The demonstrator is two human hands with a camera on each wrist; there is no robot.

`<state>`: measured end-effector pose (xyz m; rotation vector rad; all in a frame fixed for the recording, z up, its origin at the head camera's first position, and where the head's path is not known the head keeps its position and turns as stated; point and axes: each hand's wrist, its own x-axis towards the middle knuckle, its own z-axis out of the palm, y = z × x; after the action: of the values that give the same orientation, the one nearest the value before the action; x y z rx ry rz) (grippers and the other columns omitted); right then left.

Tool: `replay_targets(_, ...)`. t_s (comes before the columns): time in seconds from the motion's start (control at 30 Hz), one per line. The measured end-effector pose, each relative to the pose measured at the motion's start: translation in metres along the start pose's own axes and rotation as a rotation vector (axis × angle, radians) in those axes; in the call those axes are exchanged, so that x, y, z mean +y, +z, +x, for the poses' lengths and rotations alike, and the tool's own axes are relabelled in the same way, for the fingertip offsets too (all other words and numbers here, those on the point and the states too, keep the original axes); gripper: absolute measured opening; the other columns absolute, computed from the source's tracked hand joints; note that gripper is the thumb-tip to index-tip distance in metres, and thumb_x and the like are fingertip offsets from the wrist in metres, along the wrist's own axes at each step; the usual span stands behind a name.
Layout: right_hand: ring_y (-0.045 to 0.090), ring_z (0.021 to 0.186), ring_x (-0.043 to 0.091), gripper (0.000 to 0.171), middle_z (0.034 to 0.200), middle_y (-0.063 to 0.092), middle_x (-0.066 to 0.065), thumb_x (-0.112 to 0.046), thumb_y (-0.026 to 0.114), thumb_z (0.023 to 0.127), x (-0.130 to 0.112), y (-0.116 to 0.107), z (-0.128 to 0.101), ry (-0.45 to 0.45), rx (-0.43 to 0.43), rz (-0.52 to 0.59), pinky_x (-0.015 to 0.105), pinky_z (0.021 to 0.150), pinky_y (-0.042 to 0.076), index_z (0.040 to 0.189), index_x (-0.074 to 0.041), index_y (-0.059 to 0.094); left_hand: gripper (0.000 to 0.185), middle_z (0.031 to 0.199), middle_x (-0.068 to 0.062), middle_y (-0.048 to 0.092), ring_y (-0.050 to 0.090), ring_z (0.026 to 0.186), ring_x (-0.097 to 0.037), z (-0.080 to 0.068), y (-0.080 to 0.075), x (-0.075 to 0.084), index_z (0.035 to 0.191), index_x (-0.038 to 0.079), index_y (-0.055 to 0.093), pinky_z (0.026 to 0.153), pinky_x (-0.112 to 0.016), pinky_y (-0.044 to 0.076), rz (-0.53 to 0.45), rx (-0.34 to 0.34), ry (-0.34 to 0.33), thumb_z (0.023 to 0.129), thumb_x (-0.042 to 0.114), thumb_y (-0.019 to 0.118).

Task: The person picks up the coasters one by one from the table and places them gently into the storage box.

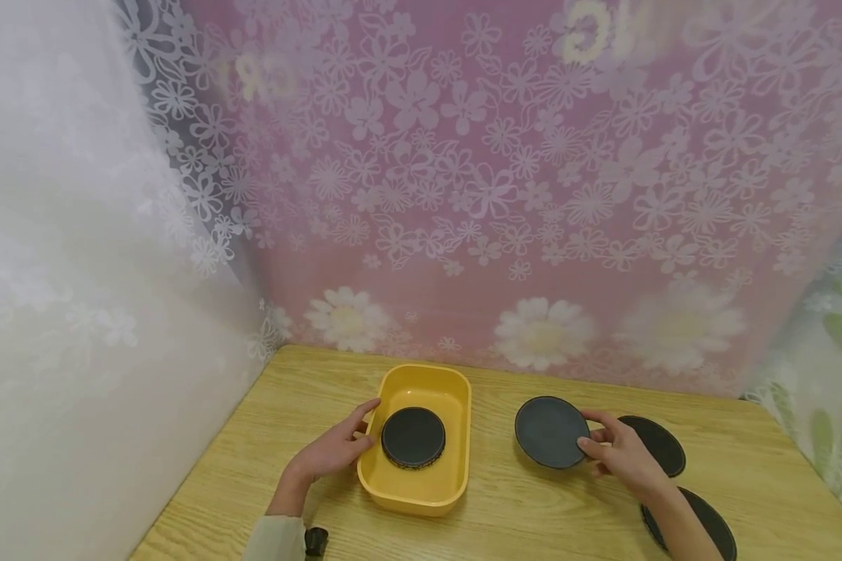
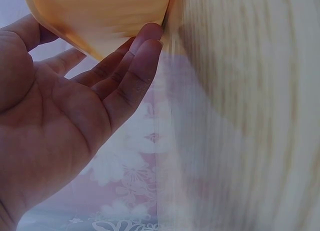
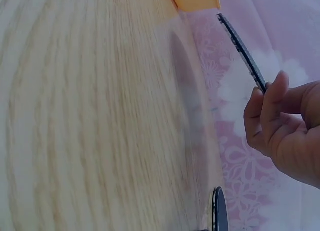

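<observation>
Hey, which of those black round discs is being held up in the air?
The disc pinched in the right hand, raised above the table; two others lie on it, another sits inside the yellow tray.

Your left arm wore a plain, pale cream cloth sleeve [image 1: 276, 539], left of the yellow, round-cornered, rectangular tray [image 1: 412, 505] and nearer to you than it. The cuff ended short of the wrist, leaving your left hand [image 1: 333, 450] bare. A small, black, rounded object [image 1: 316, 541] showed just beside that cuff, on the side toward the tray; too little of it was visible to tell whether you wore it. Right of the tray, your right hand [image 1: 620, 454] and right forearm [image 1: 677, 514] were bare.
</observation>
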<state>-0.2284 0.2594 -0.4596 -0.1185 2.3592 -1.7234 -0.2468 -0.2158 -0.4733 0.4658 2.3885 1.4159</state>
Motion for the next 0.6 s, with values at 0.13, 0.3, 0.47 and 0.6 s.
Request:
replay_targets(0.13, 0.056, 0.070, 0.017, 0.066, 0.093, 0.050, 0.010, -0.008, 0.058, 0.100, -0.003, 0.009, 0.003, -0.003, -0.016, 0.018, 0.035, 0.060, 0.054, 0.154, 0.005, 0.022, 0.064, 0.135, -0.022, 0.048, 0.059, 0.105, -0.028, 0.000, 0.000, 0.000, 0.160, 0.018, 0.021, 0.083, -0.043, 0.049, -0.004, 0.003, 0.003, 0.103, 0.019, 0.049)
replay_targets(0.3, 0.055, 0.069, 0.016, 0.066, 0.092, 0.044, 0.008, -0.010, 0.059, 0.100, -0.006, 0.020, 0.007, -0.006, -0.050, 0.050, 0.034, 0.058, 0.054, 0.154, 0.004, 0.024, 0.064, 0.135, -0.023, 0.048, 0.059, 0.102, -0.027, 0.000, 0.000, -0.001, 0.160, 0.017, 0.020, 0.082, -0.042, 0.049, -0.002, 0.001, 0.010, 0.103, 0.018, 0.049)
replay_targets(0.47, 0.054, 0.069, 0.016, 0.067, 0.096, 0.045, 0.010, -0.012, 0.058, 0.101, -0.010, 0.032, 0.010, -0.015, -0.089, 0.084, 0.032, 0.057, 0.054, 0.155, 0.003, 0.021, 0.064, 0.135, -0.023, 0.048, 0.059, 0.103, -0.026, 0.000, 0.000, -0.002, 0.160, 0.017, 0.020, 0.082, -0.041, 0.048, 0.007, -0.002, 0.011, 0.103, 0.019, 0.049)
replay_targets(0.6, 0.060, 0.073, 0.019, 0.067, 0.098, 0.051, 0.013, -0.012, 0.057, 0.101, -0.013, 0.043, 0.013, -0.036, -0.124, 0.126, 0.030, 0.055, 0.054, 0.155, 0.002, 0.020, 0.064, 0.134, -0.023, 0.048, 0.059, 0.105, -0.028, 0.000, -0.001, -0.002, 0.160, 0.017, 0.020, 0.083, -0.042, 0.049, 0.000, -0.003, 0.011, 0.102, 0.019, 0.049)
